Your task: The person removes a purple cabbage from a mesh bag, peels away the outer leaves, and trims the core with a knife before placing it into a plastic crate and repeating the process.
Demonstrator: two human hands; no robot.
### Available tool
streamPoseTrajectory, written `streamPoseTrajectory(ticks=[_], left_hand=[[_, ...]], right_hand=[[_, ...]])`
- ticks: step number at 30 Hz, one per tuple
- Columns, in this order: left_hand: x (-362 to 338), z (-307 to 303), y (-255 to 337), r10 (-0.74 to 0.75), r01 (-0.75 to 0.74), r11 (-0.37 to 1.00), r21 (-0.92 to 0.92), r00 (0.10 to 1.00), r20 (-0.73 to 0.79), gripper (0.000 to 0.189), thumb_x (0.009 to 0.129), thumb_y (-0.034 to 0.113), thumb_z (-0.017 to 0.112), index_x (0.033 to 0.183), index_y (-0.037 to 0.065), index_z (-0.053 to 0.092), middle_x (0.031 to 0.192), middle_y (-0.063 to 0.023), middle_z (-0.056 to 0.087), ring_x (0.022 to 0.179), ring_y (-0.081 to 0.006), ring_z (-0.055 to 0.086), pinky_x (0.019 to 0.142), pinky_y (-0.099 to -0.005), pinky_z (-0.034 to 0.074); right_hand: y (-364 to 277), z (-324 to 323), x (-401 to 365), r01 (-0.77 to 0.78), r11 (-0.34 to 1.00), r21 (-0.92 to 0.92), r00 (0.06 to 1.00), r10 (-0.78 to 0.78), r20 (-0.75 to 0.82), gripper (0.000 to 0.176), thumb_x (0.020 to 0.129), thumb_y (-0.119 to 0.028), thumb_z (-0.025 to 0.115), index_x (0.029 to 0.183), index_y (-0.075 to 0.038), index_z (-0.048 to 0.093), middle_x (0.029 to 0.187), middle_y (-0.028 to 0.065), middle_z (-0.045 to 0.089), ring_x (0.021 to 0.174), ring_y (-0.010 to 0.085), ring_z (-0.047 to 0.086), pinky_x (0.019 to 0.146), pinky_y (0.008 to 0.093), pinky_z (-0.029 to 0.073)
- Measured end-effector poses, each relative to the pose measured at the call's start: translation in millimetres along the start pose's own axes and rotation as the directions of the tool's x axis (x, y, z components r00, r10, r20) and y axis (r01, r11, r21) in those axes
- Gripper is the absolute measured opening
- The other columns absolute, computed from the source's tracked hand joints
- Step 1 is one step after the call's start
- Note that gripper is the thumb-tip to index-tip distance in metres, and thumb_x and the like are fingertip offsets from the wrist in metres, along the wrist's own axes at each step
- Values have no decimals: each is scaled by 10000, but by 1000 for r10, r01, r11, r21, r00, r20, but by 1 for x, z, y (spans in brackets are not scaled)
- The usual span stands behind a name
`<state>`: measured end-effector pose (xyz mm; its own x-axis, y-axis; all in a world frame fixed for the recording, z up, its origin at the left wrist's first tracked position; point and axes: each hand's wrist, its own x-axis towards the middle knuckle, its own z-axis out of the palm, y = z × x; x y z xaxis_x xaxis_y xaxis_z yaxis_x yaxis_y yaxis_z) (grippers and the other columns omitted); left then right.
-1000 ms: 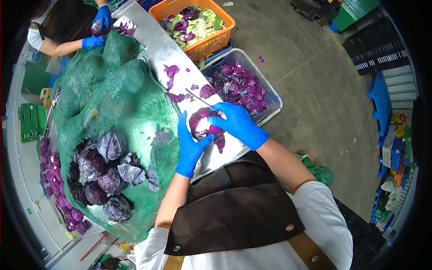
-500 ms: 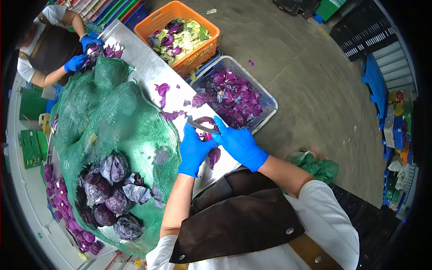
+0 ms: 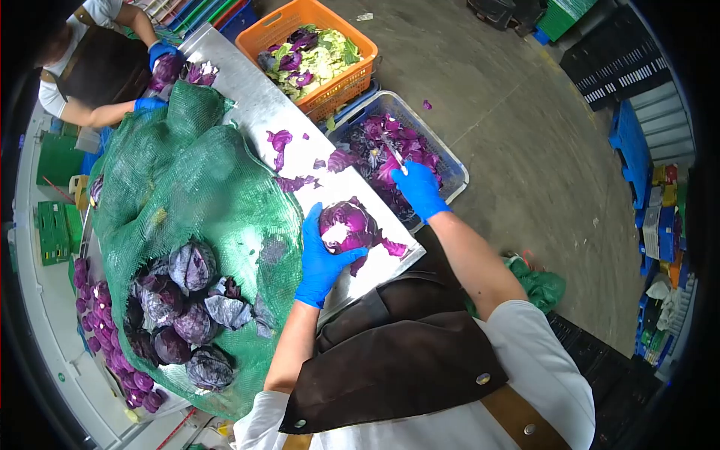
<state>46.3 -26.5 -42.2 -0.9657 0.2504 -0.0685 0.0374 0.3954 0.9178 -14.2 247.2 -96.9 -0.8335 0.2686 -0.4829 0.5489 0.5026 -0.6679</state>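
Note:
My left hand (image 3: 321,259), in a blue glove, is closed around the side of a red cabbage (image 3: 349,223) on the metal table (image 3: 384,264). A pale cut patch shows on the cabbage, and a loose purple leaf (image 3: 394,247) lies beside it. My right hand (image 3: 418,189), gloved in blue too, is off the table's edge above a grey-blue crate (image 3: 456,169) of purple leaves. Its fingers are closed on a knife (image 3: 397,156), whose thin blade points toward the leaves.
A green mesh sack (image 3: 199,169) with several red cabbages (image 3: 191,266) covers the table's left side. Beyond the grey-blue crate stands an orange crate (image 3: 337,86) of leaf trimmings. A co-worker's gloved hand (image 3: 161,52) holds a cabbage at the far end.
My right hand has moved right with the knife, away from the cabbage and over the crate. My left hand still holds the cabbage, now seen more fully. The co-worker's hands have moved apart.

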Motion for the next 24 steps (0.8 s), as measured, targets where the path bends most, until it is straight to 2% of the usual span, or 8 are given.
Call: streamPoseTrajectory(ticks=[2,4,6,8,10,12,20,24], left_hand=[[6,-3,10,30,-33,999,42,998,60,1187,533,273,955,1503,36,313,1450,-171,391,1351,-312,424,1149,-415,360],[26,-14,19,88,-91,996,4,976,201,1170,519,220,939,1503,56,330,1467,-165,379,1376,-319,397,1170,-415,332],[28,-14,6,187,-189,982,-6,969,162,1144,545,135,887,1525,78,299,1534,-158,325,1429,-319,336,1177,-442,314],[12,-10,7,-91,85,985,-152,995,-32,1155,573,106,873,1542,80,245,1558,-143,295,1431,-310,331,1170,-466,316],[3,5,21,-224,200,899,-389,974,-18,1205,630,160,928,1550,43,159,1519,-186,304,1391,-295,386,1129,-430,385],[5,26,17,-127,116,981,-157,990,-60,1247,630,206,950,1540,-13,125,1498,-210,307,1369,-290,415,1081,-384,448],[46,-3,31,-262,335,919,-206,912,314,1176,668,259,929,1512,-76,183,1369,-214,528,1163,-243,610,953,-362,529],[37,1,16,-261,273,960,-57,951,165,1231,604,292,957,1504,-81,205,1358,-212,535,1201,-268,583,988,-359,504]], right_hand=[[-50,-16,-51,211,971,-110,972,-221,-84,644,865,-416,685,1402,-111,504,978,232,697,851,388,695,735,478,525],[-73,-14,-67,447,862,-241,895,-432,114,772,878,-436,686,1508,-150,345,1012,233,685,874,386,690,756,471,529],[-50,15,-55,694,720,14,706,-684,183,714,878,-491,688,1457,-139,461,1047,216,682,925,368,685,799,449,532],[-47,15,-63,581,771,260,785,-615,71,667,870,-515,694,1356,-83,546,1035,199,687,939,357,683,801,439,527],[-40,14,-70,515,835,194,834,-540,110,569,891,-484,688,1262,-66,585,1035,190,689,952,342,686,808,430,524],[-47,10,-87,439,898,27,889,-439,127,483,894,-483,687,1132,-71,602,1016,186,694,934,354,689,778,433,529],[-58,6,-99,507,718,-476,862,-433,265,796,950,-533,548,1574,-182,200,797,179,685,622,396,653,582,508,503],[-62,17,-69,504,753,-423,863,-457,215,515,981,-507,503,1328,-135,582,837,206,687,716,401,676,641,502,520]])
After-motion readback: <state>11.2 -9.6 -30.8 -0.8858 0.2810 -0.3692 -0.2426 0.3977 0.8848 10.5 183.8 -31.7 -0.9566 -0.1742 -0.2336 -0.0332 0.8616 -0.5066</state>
